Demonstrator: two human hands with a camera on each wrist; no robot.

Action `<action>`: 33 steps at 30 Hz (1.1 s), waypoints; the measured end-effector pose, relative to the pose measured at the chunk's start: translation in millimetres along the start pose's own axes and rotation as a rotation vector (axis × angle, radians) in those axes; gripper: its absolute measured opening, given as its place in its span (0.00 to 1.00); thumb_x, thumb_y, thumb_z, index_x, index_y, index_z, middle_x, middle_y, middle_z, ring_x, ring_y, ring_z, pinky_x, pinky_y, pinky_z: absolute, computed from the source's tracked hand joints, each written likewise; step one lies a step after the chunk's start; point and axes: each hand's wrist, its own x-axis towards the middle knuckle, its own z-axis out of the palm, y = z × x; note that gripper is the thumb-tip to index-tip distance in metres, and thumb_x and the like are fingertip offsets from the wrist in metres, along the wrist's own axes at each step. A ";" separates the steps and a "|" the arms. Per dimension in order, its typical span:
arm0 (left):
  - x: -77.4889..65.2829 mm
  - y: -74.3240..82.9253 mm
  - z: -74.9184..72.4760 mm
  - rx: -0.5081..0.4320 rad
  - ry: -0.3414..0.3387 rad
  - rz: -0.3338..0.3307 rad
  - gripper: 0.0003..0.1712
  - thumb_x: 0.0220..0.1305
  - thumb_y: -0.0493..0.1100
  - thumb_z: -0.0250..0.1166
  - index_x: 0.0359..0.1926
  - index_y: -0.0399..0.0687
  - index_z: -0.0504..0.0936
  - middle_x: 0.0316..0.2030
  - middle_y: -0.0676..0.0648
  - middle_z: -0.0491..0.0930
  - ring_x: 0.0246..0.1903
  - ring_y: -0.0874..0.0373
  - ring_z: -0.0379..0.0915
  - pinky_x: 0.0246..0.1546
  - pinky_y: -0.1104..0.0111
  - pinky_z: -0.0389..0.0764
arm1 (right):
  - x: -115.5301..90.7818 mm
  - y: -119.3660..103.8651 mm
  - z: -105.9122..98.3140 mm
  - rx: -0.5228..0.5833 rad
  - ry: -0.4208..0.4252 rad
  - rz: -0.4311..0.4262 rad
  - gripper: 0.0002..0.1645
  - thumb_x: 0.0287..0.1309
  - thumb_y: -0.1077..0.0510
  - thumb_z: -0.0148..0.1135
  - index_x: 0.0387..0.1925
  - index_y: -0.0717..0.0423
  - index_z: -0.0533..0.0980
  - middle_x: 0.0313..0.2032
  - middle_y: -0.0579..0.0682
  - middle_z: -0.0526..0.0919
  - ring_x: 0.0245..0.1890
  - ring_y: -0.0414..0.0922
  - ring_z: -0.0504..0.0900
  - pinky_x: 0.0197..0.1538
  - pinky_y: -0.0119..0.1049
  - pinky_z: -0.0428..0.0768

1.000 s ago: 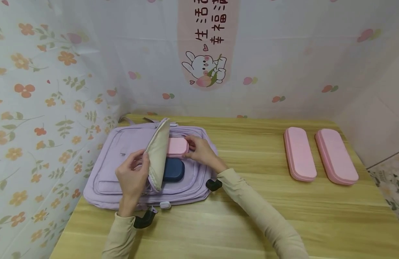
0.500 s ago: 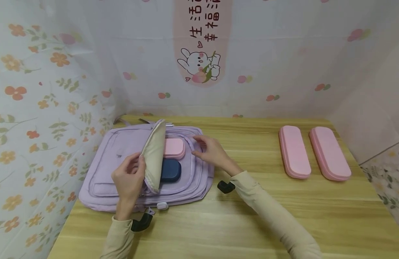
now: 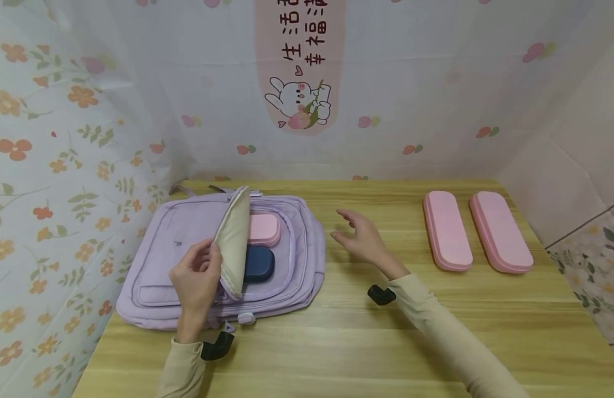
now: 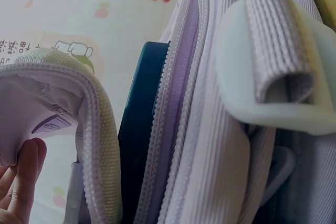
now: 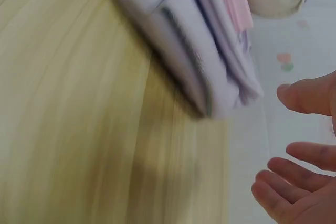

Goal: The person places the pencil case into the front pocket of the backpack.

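A lilac backpack lies flat on the table's left side, its front pocket unzipped. My left hand pinches the edge of the raised pocket flap, whose cream lining faces right. Inside the pocket a pink case lies beside a dark blue case; the flap hides their left ends. In the left wrist view the blue case shows behind the zipper teeth. My right hand is in the air right of the backpack, fingers spread and holding nothing.
Two more pink cases, a nearer-left one and a rightmost one, lie side by side on the right of the wooden table. A printed curtain hangs behind and on the left.
My right hand has let go of the pink case in the pocket and moved right, away from the backpack. My left hand still holds the flap. The head view has shifted slightly.
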 end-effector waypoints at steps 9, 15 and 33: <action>-2.5 -1.3 0.4 -0.004 0.000 -0.017 0.09 0.54 0.36 0.64 0.37 0.39 0.84 0.24 0.41 0.82 0.19 0.69 0.76 0.19 0.81 0.77 | -27.6 23.2 -33.1 -0.068 0.132 0.082 0.42 0.50 0.51 0.66 0.63 0.64 0.61 0.62 0.64 0.65 0.62 0.60 0.62 0.62 0.58 0.63; -3.2 -2.7 1.1 -0.009 -0.009 -0.030 0.09 0.54 0.36 0.64 0.37 0.40 0.84 0.24 0.42 0.82 0.19 0.68 0.76 0.20 0.81 0.77 | -47.9 41.5 -54.5 -0.088 0.175 0.154 0.47 0.50 0.51 0.66 0.64 0.69 0.56 0.63 0.68 0.59 0.63 0.64 0.57 0.62 0.62 0.59; -6.5 -0.2 5.4 0.010 -0.017 -0.035 0.09 0.54 0.37 0.64 0.37 0.41 0.84 0.24 0.43 0.82 0.19 0.68 0.76 0.20 0.82 0.77 | -105.5 86.7 -100.6 -0.261 0.277 0.419 0.57 0.48 0.45 0.66 0.67 0.68 0.46 0.63 0.76 0.49 0.62 0.72 0.51 0.57 0.71 0.54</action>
